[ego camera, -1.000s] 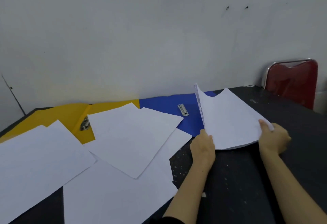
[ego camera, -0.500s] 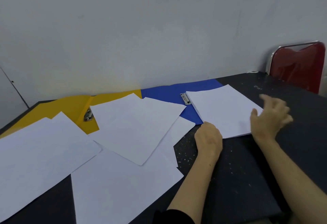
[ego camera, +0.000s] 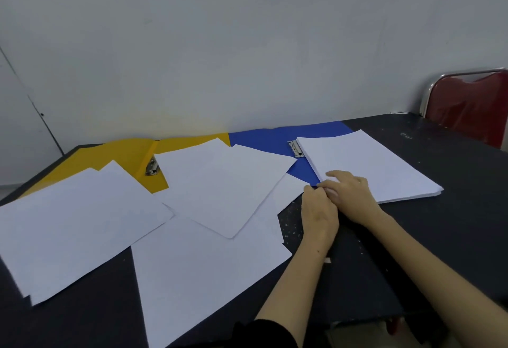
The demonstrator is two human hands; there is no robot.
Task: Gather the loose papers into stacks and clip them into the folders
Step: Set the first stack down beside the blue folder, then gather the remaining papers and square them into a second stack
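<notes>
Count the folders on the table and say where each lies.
2. The yellow folder lies open at the far left against the wall; the blue folder lies right of it, under the paper stack. Loose sheets could hide more.

No text, label or number can be read. A small pale mark on the black table (ego camera: 404,134) near its far right corner may be writing, but it is too blurred to make out.

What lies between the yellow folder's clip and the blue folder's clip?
In the head view, loose white sheets overlapping each other cover the stretch between the yellow folder's clip and the blue folder's clip.
</notes>
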